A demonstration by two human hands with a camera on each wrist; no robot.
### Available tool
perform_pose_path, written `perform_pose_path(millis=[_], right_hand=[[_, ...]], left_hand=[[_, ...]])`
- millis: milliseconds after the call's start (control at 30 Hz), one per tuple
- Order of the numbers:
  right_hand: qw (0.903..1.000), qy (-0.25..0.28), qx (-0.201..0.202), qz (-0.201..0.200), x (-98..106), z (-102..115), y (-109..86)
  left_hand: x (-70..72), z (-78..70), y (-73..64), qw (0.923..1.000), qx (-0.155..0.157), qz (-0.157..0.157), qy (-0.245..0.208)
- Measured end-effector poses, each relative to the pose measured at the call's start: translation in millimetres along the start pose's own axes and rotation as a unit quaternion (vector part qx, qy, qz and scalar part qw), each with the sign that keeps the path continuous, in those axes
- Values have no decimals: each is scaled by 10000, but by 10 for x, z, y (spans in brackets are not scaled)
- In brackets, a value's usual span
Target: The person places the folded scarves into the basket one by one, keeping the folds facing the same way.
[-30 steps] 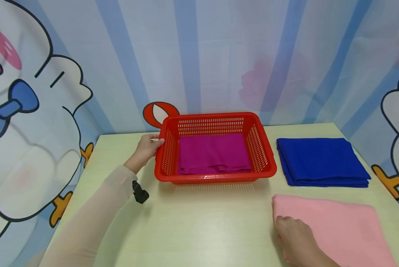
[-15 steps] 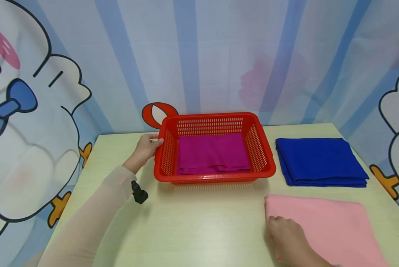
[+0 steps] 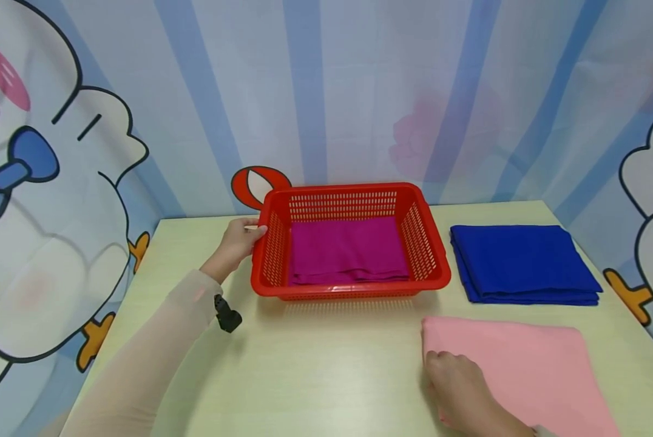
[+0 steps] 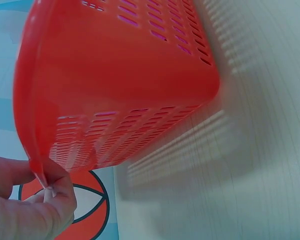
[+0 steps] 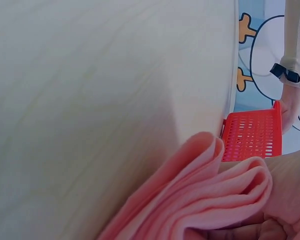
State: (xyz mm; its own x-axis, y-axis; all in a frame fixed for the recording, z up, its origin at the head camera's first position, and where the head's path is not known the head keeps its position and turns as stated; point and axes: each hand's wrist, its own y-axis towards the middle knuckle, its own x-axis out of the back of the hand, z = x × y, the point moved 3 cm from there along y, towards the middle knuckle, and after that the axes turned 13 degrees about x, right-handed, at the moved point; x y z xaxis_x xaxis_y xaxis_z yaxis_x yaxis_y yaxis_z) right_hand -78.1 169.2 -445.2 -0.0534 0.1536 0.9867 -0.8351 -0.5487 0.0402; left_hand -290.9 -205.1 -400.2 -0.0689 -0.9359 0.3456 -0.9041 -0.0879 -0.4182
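Note:
A red slotted basket [image 3: 266,267] stands at the back middle of the pale table, with a folded magenta cloth [image 3: 348,250] lying in it. My left hand [image 3: 240,239] pinches the rim at the basket's left far corner [image 4: 37,167]. A folded pink cloth [image 3: 523,364] lies at the front right. My right hand [image 3: 454,382] grips that cloth's left edge, bunching the folds [image 5: 210,190] between thumb and fingers. A folded blue cloth [image 3: 523,262] lies flat to the right of the basket.
The table [image 3: 315,376] meets a striped cartoon backdrop [image 3: 332,91] behind and at both sides. A small black strap clip [image 3: 227,315] sits on my left wrist.
My right hand has dragged the pink cloth leftward across the table by its left edge. The left hand and the basket have stayed put.

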Motion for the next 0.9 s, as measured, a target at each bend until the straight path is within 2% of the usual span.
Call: perform_pose_path(millis=[433, 900], right_hand=[[9991, -86, 169, -366, 5, 65, 79], [9991, 5, 373, -204, -48, 167, 164]], left_hand=[[-3, -44, -16, 10000, -8, -11, 7], [-10, -14, -12, 10000, 53, -47, 48]])
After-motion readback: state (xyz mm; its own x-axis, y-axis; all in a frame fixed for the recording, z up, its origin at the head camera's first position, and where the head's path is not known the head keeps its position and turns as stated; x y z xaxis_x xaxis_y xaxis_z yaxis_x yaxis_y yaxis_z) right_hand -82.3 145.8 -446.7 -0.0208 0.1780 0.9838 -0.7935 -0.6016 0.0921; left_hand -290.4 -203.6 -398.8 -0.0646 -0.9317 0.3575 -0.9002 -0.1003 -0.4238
